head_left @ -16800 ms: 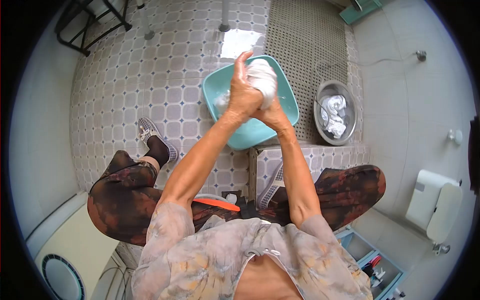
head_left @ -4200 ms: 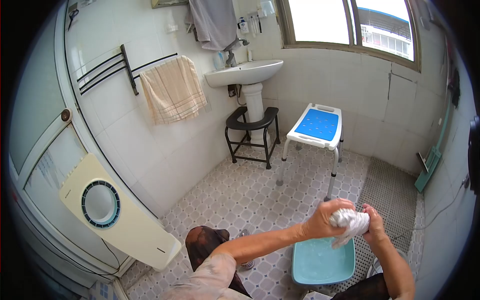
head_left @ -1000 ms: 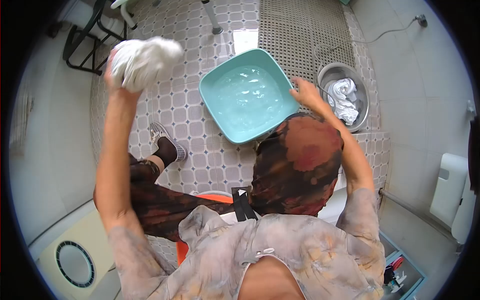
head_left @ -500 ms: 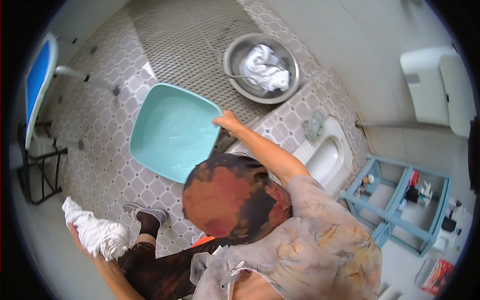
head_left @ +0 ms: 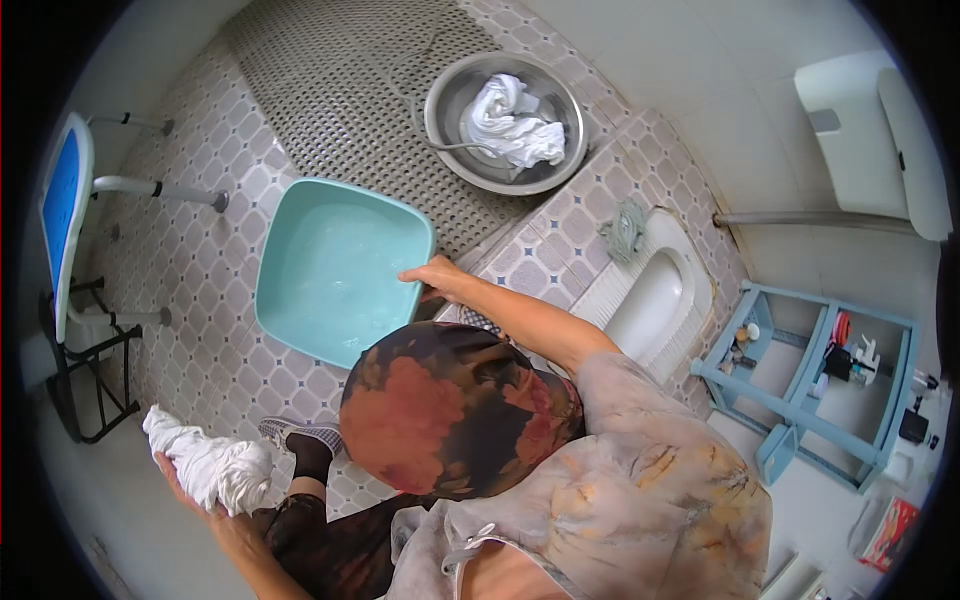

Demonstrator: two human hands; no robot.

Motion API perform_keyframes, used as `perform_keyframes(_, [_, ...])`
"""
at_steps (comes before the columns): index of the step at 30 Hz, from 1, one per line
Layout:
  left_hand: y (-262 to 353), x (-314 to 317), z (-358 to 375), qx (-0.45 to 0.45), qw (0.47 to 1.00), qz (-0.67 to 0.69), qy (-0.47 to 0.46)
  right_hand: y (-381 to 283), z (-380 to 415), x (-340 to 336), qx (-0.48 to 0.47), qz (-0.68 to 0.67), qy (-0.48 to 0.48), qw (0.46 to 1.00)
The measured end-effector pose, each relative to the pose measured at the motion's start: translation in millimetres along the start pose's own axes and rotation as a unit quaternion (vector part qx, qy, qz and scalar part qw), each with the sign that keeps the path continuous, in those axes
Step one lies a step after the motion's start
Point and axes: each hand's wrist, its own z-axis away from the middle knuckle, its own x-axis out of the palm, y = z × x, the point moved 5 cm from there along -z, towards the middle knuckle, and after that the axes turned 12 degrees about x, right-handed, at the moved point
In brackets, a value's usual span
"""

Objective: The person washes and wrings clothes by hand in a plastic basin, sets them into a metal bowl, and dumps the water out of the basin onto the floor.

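Observation:
My right hand [head_left: 437, 276] grips the right rim of a square teal basin [head_left: 335, 255], its thumb over the edge and the other fingers hidden behind the wall. Shallow water shows in the basin, which is in front of my knees. Off to the left, my left hand [head_left: 190, 492] holds a bunched, twisted white cloth [head_left: 215, 462] away from the basin. The fingers of that hand are partly covered by the cloth. Farther forward, a round metal bowl [head_left: 437, 120] contains another white cloth [head_left: 515, 122], with a thin hose over its rim.
A grey perforated mat [head_left: 330, 90] covers part of the tiled floor. Right of me are a squat toilet [head_left: 650, 300], a grey-green rag [head_left: 624, 232] and a blue shelf rack [head_left: 790, 400]. On the left stand a blue-and-white shower seat [head_left: 66, 205] and a black folding frame [head_left: 95, 375].
My right hand sits slightly lower and further left in view, still on the basin's rim. The left hand with the white cloth has shifted a little right. The whole view has tilted slightly.

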Motion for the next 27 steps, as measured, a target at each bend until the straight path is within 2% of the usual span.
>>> perform_keyframes(1, [-2, 10, 8, 0.012, 0.998, 0.007, -0.065, 2, 0, 1, 0.0, -0.002, -0.002, 1.0])
perform_keyframes(3, [-3, -15, -8, -0.055, 0.998, 0.004, 0.008, 3, 1, 3, -0.009, 0.004, 0.011, 1.0])
perform_keyframes(8, [-7, -15, -10, -0.038, 0.999, 0.012, 0.031, 12, -10, 5, -0.043, 0.009, 0.063, 0.997])
perform_keyframes(10, [-5, -5, -6, -0.027, 0.997, -0.016, 0.072, 20, -26, 0, -0.055, -0.002, 0.103, 0.993])
perform_keyframes(13, [-6, 0, -7, -0.023, 0.996, -0.037, 0.082, 19, -29, -1, -0.037, 0.024, 0.125, 0.991])
perform_keyframes(18, [-13, -2, -8, -0.033, 0.998, -0.008, 0.053, 4, -10, 14, -0.008, -0.02, 0.096, 0.995])
perform_keyframes(21, [-15, -13, -14, -0.041, 0.998, 0.022, 0.051, -16, 20, 32, 0.004, -0.048, 0.065, 0.997])
perform_keyframes(27, [-13, 1, -8, -0.026, 0.998, 0.013, 0.059, -36, 28, 45, 0.012, -0.057, 0.025, 0.998])
